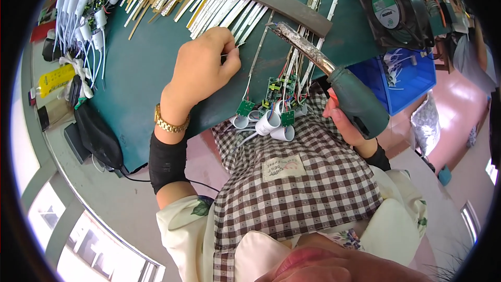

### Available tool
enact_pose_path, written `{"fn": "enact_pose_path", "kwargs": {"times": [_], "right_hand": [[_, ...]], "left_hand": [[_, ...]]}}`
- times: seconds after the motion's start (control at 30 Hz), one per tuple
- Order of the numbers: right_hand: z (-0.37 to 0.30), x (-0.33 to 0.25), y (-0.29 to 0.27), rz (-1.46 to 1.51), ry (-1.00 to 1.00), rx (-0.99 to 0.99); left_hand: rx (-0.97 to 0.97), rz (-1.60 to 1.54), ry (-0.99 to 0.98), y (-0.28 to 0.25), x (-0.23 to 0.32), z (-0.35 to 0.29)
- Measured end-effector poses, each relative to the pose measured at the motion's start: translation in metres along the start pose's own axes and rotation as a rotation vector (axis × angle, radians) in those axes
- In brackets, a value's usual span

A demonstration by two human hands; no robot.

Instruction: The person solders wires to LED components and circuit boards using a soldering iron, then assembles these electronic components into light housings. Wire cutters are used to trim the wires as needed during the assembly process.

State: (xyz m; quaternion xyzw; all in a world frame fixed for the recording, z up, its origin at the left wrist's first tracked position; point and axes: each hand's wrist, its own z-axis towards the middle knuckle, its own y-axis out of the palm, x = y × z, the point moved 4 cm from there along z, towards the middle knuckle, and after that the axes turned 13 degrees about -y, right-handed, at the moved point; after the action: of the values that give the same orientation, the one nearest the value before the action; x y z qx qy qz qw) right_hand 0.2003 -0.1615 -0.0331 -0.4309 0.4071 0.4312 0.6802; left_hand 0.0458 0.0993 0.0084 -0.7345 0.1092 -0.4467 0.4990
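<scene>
My right hand (342, 117) grips the dark green handle of a soldering iron (360, 104). Its foil-like wrapped barrel slants up and left, the tip close to the end of a thin light strip. My left hand (206, 65) is closed in a pinch at the ends of a row of white and yellow strips (224, 13); what its fingers hold is too small to make out. Between my hands, several narrow strips (255, 57) run by wires to green circuit boards (276, 89). White cylindrical caps (267, 122) hang with these boards at the table's near edge.
A curved-looking dark bar (269, 0) lies across the strips on the green table (141, 83). At the right stand a black fan (389, 8) and a blue bin (412, 86). White capped wire assemblies (78, 8) heap at the far left, above a yellow packet (56, 79).
</scene>
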Motion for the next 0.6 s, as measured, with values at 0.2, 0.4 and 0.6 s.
{"fn": "enact_pose_path", "kwargs": {"times": [0.2, 0.4, 0.6], "right_hand": [[-0.001, 0.002, 0.003, 0.013, 0.004, -0.011], [0.004, 0.000, 0.006, 0.003, -0.013, -0.034], [0.011, 0.003, 0.012, 0.038, -0.040, -0.074]], "left_hand": [[0.063, -0.138, -0.171, 0.003, -0.001, -0.001], [0.072, -0.040, -0.282, 0.006, 0.009, -0.003], [0.064, 0.004, -0.290, 0.007, 0.010, -0.002]]}}
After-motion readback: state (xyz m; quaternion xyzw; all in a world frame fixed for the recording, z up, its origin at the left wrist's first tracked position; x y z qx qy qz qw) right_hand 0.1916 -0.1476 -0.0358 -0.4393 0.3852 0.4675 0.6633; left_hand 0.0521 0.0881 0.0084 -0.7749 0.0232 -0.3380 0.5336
